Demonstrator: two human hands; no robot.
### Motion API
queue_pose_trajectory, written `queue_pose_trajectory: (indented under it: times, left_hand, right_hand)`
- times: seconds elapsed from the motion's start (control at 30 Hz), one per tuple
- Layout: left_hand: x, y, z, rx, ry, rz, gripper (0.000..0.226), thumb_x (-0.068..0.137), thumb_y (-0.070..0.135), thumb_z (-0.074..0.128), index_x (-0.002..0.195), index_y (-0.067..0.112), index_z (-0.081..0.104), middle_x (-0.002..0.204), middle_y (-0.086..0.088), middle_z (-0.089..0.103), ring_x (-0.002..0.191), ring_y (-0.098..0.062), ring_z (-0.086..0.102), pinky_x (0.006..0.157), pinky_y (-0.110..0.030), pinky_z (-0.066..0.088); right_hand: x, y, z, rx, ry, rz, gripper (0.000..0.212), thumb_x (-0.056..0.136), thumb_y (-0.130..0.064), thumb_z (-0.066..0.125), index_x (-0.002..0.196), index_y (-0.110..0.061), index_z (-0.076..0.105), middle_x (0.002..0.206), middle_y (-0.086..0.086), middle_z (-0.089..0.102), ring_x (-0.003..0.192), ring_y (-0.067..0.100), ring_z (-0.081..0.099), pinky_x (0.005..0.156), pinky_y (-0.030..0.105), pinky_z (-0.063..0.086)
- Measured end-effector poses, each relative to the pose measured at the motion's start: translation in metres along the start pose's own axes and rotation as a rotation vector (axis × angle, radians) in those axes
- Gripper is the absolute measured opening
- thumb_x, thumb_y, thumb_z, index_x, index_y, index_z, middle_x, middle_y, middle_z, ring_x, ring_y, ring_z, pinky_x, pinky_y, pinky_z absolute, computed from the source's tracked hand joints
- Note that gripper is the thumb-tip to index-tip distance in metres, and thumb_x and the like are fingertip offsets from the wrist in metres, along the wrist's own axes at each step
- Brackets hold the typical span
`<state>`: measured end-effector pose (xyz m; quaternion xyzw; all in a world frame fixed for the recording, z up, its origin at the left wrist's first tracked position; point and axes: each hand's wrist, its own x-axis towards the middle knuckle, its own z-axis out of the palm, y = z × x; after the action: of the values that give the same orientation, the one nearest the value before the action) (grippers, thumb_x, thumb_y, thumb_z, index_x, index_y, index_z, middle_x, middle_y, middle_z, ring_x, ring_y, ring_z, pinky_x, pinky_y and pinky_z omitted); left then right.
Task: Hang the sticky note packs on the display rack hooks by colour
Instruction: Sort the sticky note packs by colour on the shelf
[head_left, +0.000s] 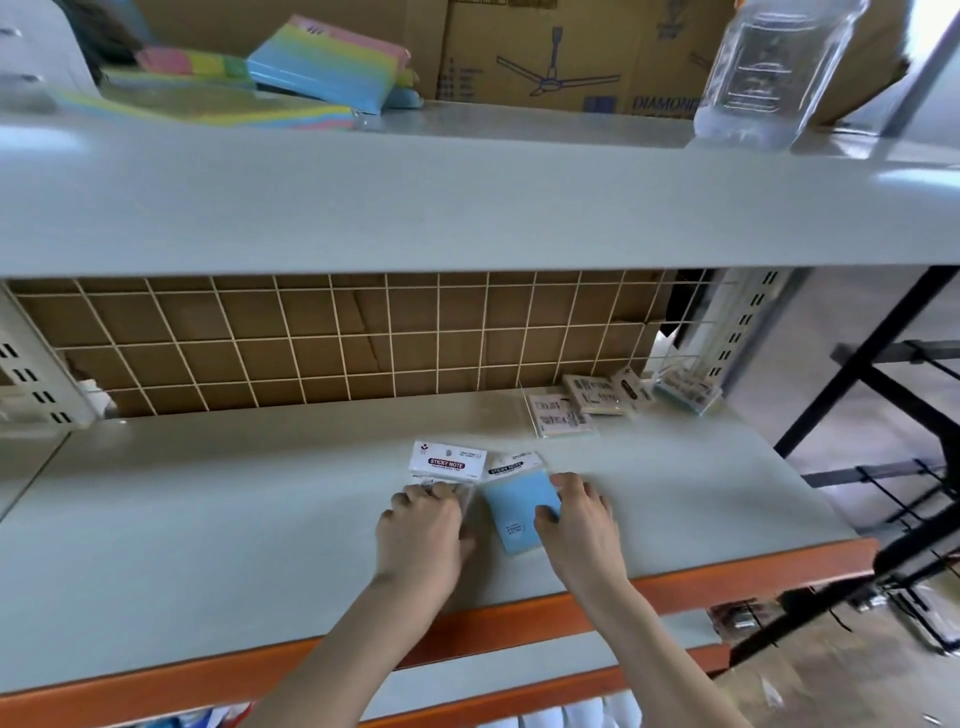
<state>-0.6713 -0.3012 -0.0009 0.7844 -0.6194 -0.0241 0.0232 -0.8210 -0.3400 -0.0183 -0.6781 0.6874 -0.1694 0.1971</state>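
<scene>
Two sticky note packs lie side by side on the grey lower shelf (218, 530). My left hand (423, 532) covers the body of the left pack (448, 460), whose white "STICKY NOTE" header card shows above my fingers; its colour is hidden. My right hand (579, 517) grips the right edge of the blue pack (519, 512), thumb and fingers curled round it. A white wire grid panel (332, 338) stands at the back of the shelf, against brown cardboard. I see no hooks on it.
Several more packs (587, 408) lie face down at the back right of the shelf, a bluish one (685, 392) furthest right. The upper shelf holds multicoloured note pads (327, 62), a clear plastic jar (769, 73) and cardboard boxes (545, 52). Black metal frames (883, 395) stand to the right.
</scene>
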Motion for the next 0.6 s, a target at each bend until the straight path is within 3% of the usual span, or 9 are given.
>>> queue_pose_trajectory:
  times: [0.07,0.17,0.27,0.33,0.43,0.6]
  left_hand:
    - [0.001,-0.008,-0.013,-0.16,0.013,-0.032,0.033,0.09,0.033,0.049,0.114,0.011,0.049,0.109,-0.009,0.061,0.105,-0.031,0.058,0.08,-0.034,0.046]
    - [0.008,-0.033,-0.022,-0.592,0.091,-0.135,0.012,0.092,0.018,0.044,0.09,0.011,0.053,0.082,-0.013,0.059,0.088,-0.038,0.058,0.066,-0.035,0.039]
    - [0.011,-0.052,-0.019,-0.95,0.076,-0.253,0.021,0.094,0.008,0.042,0.09,0.01,0.063,0.085,-0.01,0.064,0.08,-0.028,0.06,0.066,-0.032,0.041]
    - [0.009,-0.06,-0.008,-0.887,0.025,-0.255,0.02,0.095,0.009,0.044,0.101,0.009,0.063,0.099,-0.011,0.066,0.083,-0.021,0.059,0.066,-0.029,0.043]
    - [0.009,-0.062,0.003,-0.73,0.002,-0.223,0.02,0.093,0.013,0.048,0.11,0.008,0.059,0.1,-0.008,0.066,0.081,-0.021,0.06,0.067,-0.026,0.041]
    - [0.018,-0.047,0.0,-0.455,-0.012,-0.119,0.033,0.097,0.034,0.045,0.121,0.012,0.05,0.119,-0.009,0.056,0.114,-0.028,0.049,0.085,-0.037,0.043]
  right_hand:
    - [0.0,-0.001,-0.002,-0.042,-0.008,-0.025,0.043,0.094,-0.017,0.047,0.136,-0.019,0.04,0.132,0.006,0.048,0.121,0.027,0.041,0.098,0.036,0.036]
    - [0.003,-0.01,-0.003,-0.082,-0.026,-0.071,0.043,0.094,-0.016,0.045,0.137,-0.018,0.039,0.133,0.007,0.045,0.122,0.027,0.041,0.099,0.036,0.036]
    - [0.013,-0.022,0.0,-0.073,-0.057,-0.115,0.047,0.097,-0.025,0.045,0.141,-0.011,0.035,0.137,0.011,0.042,0.127,0.03,0.038,0.104,0.038,0.035]
    - [0.021,-0.029,0.004,-0.088,-0.113,-0.12,0.053,0.098,-0.029,0.045,0.144,-0.008,0.028,0.143,0.012,0.037,0.132,0.032,0.033,0.107,0.04,0.033]
    - [0.03,-0.034,0.006,-0.188,-0.193,-0.16,0.058,0.099,-0.034,0.043,0.147,-0.01,0.023,0.149,0.008,0.031,0.137,0.03,0.028,0.11,0.04,0.029]
    - [0.041,-0.038,-0.002,-0.31,-0.306,-0.188,0.06,0.097,-0.041,0.049,0.143,-0.008,0.03,0.142,0.013,0.034,0.131,0.036,0.03,0.107,0.043,0.033]
